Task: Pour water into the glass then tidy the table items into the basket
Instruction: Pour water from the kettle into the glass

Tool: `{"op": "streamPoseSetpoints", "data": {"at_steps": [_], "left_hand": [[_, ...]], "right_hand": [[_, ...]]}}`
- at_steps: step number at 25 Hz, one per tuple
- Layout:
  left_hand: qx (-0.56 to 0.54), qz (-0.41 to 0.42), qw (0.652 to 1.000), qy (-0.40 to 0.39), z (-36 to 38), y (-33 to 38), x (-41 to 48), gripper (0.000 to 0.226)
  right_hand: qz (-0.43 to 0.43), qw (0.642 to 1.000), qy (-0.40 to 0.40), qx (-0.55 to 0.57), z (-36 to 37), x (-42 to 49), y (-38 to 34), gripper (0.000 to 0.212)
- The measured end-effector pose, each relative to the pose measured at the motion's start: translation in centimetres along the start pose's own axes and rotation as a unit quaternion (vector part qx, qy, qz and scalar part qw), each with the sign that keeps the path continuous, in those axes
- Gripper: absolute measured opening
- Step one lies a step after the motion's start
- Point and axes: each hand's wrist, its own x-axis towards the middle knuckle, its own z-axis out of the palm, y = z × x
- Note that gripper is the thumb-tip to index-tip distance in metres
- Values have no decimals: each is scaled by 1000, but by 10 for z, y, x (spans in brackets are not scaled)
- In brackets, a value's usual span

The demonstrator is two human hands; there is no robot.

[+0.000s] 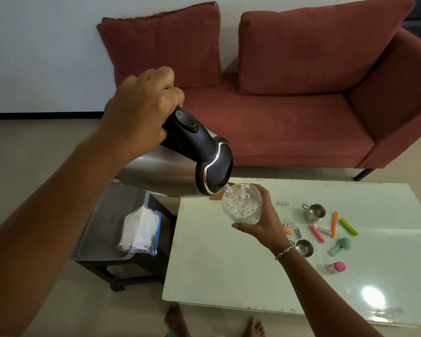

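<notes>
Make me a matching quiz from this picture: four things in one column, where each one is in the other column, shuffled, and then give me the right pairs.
Things
1. kettle
2. glass
3. zip bag
4. green clip

Places
A. lying on the white table
B. held in the right hand
C. lying on the dark side table
D. tilted in the left hand

Pairs: 1-D, 2-B, 3-C, 4-A
</notes>
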Motion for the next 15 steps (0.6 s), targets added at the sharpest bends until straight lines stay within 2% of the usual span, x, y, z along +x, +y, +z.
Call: {"op": "streamPoseSetpoints", "data": {"at_steps": [15], "left_hand": [[26,23,999,13,-14,2,1,22]], "right_hand": [[5,1000,1,5,1,-9,1,82]]}}
